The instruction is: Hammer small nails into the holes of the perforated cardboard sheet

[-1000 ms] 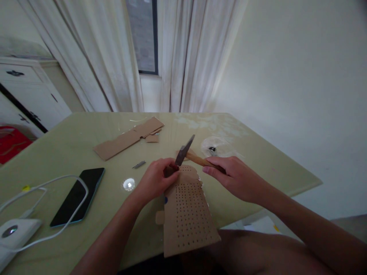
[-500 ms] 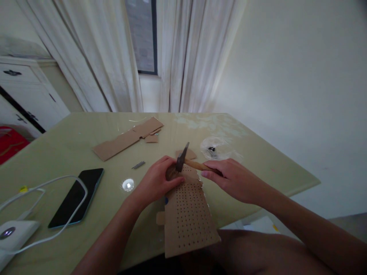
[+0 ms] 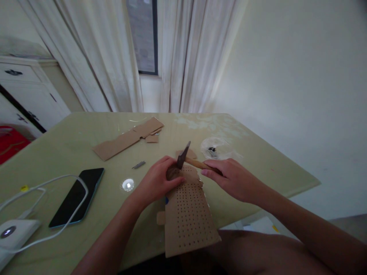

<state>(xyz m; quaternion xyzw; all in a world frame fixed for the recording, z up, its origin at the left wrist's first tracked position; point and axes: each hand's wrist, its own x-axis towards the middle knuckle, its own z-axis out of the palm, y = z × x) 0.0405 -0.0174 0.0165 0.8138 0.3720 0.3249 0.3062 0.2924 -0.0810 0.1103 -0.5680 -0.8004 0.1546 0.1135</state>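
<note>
Since a second ago the hammer (image 3: 191, 160) has dropped from a raised tilt to sit low over the top edge of the perforated cardboard (image 3: 187, 214), and it has hardly shifted in the last half second. The right hand (image 3: 229, 179) is closed round the wooden handle, which runs off toward 3 o'clock; its dark metal head points up toward 12 o'clock, just beside the left hand (image 3: 156, 185). That left hand pinches something small and brown against the cardboard's upper edge; the view is too dim to say whether it is a nail, a peg or a scrap, and the fingers hide most of it.

The cardboard lies on the near edge of the table (image 3: 57, 152), its lower part hanging over toward 6 o'clock. It looks light and thin, stiff enough to hold flat but easy to crease or tear along the rows of holes, so a flat press near the edge suits it better than a pinch mid-sheet. The hammer is head-heavy and rigid; it is held well back from the head.

At 9 o'clock of the hands lie a phone (image 3: 77, 196) and a white cable (image 3: 43, 183); at 11 o'clock, a cardboard strip (image 3: 126, 138).
</note>
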